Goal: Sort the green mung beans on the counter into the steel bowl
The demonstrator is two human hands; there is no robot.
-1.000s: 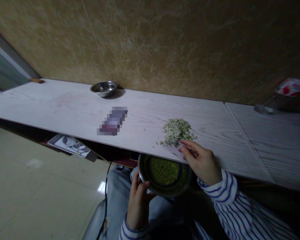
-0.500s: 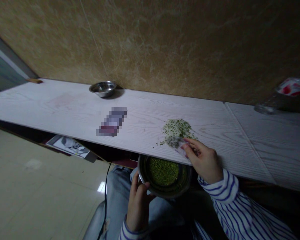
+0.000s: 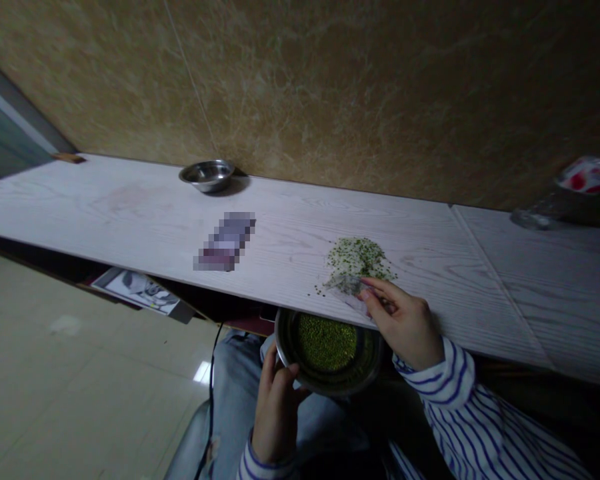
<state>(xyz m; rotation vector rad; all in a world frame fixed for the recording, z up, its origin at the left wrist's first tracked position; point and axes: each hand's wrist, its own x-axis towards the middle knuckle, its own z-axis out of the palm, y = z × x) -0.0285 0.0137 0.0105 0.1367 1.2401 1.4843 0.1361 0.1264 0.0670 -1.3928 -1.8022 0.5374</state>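
Observation:
My left hand [image 3: 279, 403] grips the near left rim of a metal bowl [image 3: 367, 377], thumb over the edge. Green beans [image 3: 327, 342], which look like mung beans, cover the bowl's bottom. The bowl is below the table's front edge, over my lap. My right hand [image 3: 405, 319] pinches a piece of clear, crinkled plastic [image 3: 349, 288] low over the tabletop. That plastic lies at the near side of a scattered patch of green beans [image 3: 357, 257], and a few loose ones are to its left. Whether the plastic is a bag or a sheet, I cannot tell.
A small metal bowl [image 3: 207, 176] stands by the wall. Left of the beans lies a blurred-out flat object [image 3: 227, 241] on the white table [image 3: 290, 213]. A clear bottle [image 3: 565, 190] is at the right. An open drawer [image 3: 140, 291] juts out below the table at left.
My right hand has shifted slightly left with the plastic along the near edge of the bean patch. My left hand and the bowl it holds stay nearly in place.

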